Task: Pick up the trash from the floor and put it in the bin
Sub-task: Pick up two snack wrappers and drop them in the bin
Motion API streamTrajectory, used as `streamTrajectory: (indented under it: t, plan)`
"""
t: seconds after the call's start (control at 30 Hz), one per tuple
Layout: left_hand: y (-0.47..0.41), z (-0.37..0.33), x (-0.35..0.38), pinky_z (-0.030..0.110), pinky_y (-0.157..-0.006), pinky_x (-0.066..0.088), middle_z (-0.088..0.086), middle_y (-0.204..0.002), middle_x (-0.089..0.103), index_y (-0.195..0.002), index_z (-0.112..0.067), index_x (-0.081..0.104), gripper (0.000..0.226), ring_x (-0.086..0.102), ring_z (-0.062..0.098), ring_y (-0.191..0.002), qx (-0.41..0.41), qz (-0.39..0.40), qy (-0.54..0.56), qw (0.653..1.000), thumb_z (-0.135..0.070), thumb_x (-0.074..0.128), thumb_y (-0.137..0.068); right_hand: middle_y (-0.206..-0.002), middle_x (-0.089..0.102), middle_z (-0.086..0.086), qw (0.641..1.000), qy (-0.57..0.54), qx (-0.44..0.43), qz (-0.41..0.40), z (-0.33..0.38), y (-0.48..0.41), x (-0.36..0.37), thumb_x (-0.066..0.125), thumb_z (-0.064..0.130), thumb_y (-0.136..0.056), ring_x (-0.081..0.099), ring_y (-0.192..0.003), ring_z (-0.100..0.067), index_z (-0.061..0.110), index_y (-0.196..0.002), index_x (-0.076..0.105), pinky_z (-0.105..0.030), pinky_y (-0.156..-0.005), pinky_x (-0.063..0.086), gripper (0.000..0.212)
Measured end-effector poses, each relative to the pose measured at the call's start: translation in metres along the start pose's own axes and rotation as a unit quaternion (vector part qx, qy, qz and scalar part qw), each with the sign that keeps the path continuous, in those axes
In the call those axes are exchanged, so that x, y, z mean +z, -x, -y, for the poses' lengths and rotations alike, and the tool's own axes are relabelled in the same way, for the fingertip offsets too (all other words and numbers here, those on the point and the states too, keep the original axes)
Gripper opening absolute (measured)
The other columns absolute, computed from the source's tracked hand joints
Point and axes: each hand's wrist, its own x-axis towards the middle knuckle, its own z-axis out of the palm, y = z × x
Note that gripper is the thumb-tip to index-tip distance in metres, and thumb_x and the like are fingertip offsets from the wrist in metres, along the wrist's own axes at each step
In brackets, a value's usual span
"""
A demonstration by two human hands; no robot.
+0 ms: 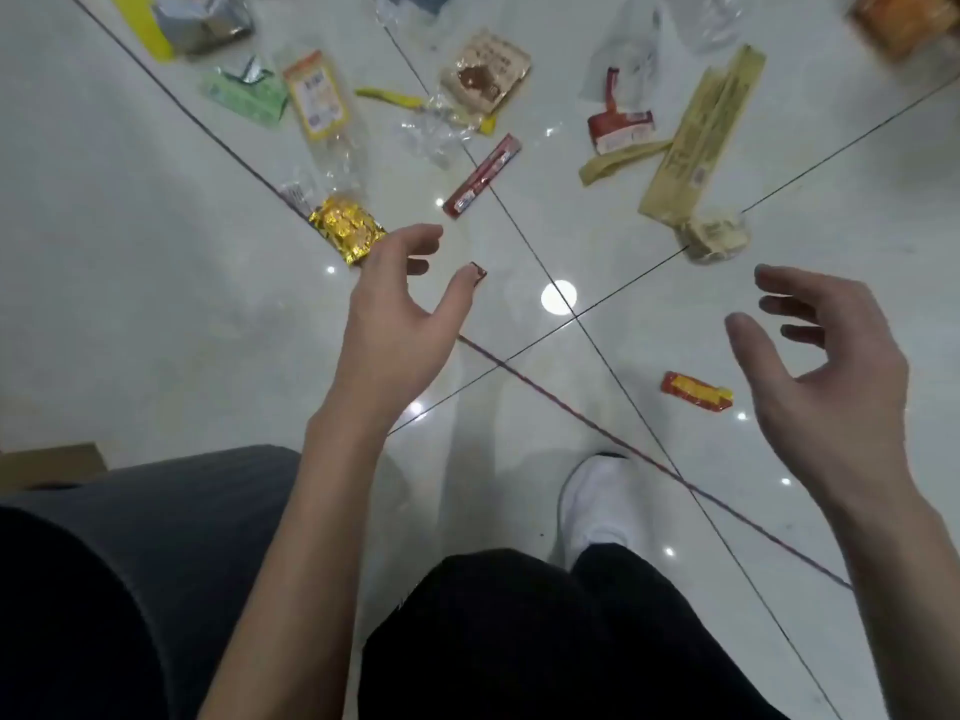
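White tiled floor [156,283] littered with wrappers, print too blurred to read. Left hand [395,314] fingers spread, empty, covering an edge of gold foil packet [345,228]; small brown scrap [478,271] at its thumb tip. Right hand [831,366] open, empty, near red-yellow sachet [697,391]. Dark bin [156,511] lower left, cut off.

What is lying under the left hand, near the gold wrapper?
The open left hand covers one corner of the gold wrapper. A small dark red scrap shows at its thumb tip. Whatever else lies on the floor beneath the palm is hidden.
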Motion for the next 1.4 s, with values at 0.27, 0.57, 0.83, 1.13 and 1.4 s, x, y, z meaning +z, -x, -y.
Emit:
streamTrajectory:
  t: [0.27, 0.57, 0.83, 1.13, 1.4]
  plan:
    - [-0.038, 0.093, 0.067, 0.039, -0.100, 0.048, 0.000, -0.136, 0.052, -0.139, -0.020, 0.048, 0.051, 0.054, 0.018, -0.120, -0.029, 0.039, -0.168, 0.985, -0.040, 0.062, -0.094, -0.124, 0.055, 0.018, 0.999, 0.013, 0.026, 0.024, -0.057, 0.012, 0.030, 0.062, 0.039, -0.094, 0.053, -0.107, 0.018, 0.030, -0.130, 0.060, -0.018, -0.095, 0.042, 0.037]
    - [-0.068, 0.134, 0.112, 0.052, -0.098, 0.045, 0.019, -0.129, 0.051, -0.135, -0.011, 0.050, 0.055, 0.055, 0.042, -0.113, -0.038, 0.054, -0.375, 0.925, -0.033, 0.067, -0.087, -0.129, 0.062, 0.007, 0.995, 0.019, 0.100, 0.007, -0.110, 0.012, 0.039, 0.069, 0.025, -0.095, 0.062, -0.110, 0.000, 0.022, -0.128, 0.064, -0.014, -0.094, 0.044, 0.034]
    - [-0.069, 0.112, 0.136, 0.050, -0.100, 0.040, 0.024, -0.126, 0.054, -0.130, -0.009, 0.054, 0.048, 0.053, 0.045, -0.112, -0.029, 0.084, -0.331, 0.939, -0.023, 0.063, -0.085, -0.125, 0.059, 0.009, 0.986, 0.039, 0.157, 0.049, -0.155, 0.022, 0.058, 0.071, 0.026, -0.089, 0.061, -0.109, -0.009, 0.026, -0.127, 0.064, -0.006, -0.090, 0.039, 0.038]
    - [-0.059, 0.070, 0.141, 0.049, -0.098, 0.045, 0.014, -0.127, 0.052, -0.127, -0.012, 0.059, 0.042, 0.062, 0.035, -0.099, 0.068, 0.108, -0.229, 0.965, -0.033, 0.060, -0.090, -0.121, 0.064, 0.004, 0.973, 0.127, 0.184, 0.063, -0.187, 0.028, 0.084, 0.073, 0.020, -0.082, 0.056, -0.113, -0.022, 0.024, -0.122, 0.070, -0.034, -0.102, 0.043, 0.040]
    - [-0.058, 0.034, 0.105, 0.034, -0.089, 0.053, 0.007, -0.128, 0.051, -0.128, -0.015, 0.057, 0.041, 0.057, 0.007, -0.089, 0.129, 0.028, -0.147, 0.980, -0.034, 0.059, -0.092, -0.105, 0.065, -0.001, 0.970, 0.200, 0.139, 0.013, -0.191, 0.031, 0.116, 0.075, 0.029, -0.082, 0.060, -0.098, -0.028, 0.023, -0.101, 0.076, -0.032, -0.088, 0.034, 0.020]
